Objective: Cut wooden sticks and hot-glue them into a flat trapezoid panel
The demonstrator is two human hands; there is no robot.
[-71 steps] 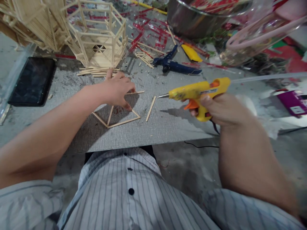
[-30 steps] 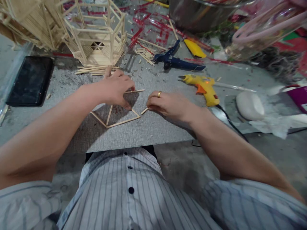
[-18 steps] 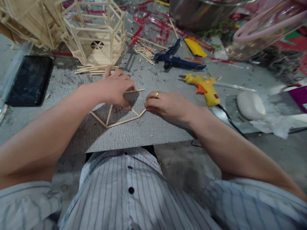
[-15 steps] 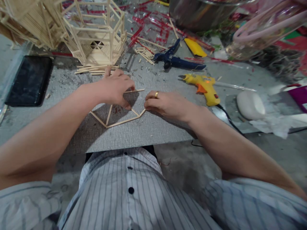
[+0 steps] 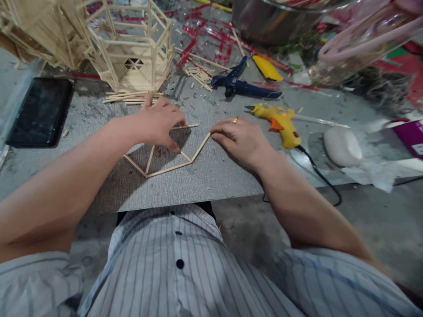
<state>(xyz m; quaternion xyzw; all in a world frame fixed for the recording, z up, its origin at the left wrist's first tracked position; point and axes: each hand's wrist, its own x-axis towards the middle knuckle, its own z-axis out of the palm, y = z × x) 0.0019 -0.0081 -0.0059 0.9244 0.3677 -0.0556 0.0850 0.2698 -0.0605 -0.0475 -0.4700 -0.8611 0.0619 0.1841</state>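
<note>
Thin wooden sticks form an angular flat frame [image 5: 169,169] on the grey tabletop, partly covered by my left hand [image 5: 157,123]. That hand arches over the frame, holding it, with the thumb on one short stick and the forefinger at the stick across the top. My right hand [image 5: 243,141], wearing a ring, pinches the upper end of a slanting wooden stick [image 5: 201,147]. The stick's lower end meets the frame's right corner. A small pile of loose sticks [image 5: 132,97] lies just beyond my left hand's fingers.
Beyond stands a stick-built lattice structure [image 5: 132,50]. A black phone [image 5: 41,112] lies left. Right of my hands are a yellow glue gun [image 5: 279,123], blue pliers-like tool [image 5: 244,84] and white rounded case [image 5: 343,146]. A metal pot [image 5: 264,22] stands behind.
My right hand has slid up and to the right along the slanting stick, and more of the stick now shows. My left hand and the frame have hardly moved.
</note>
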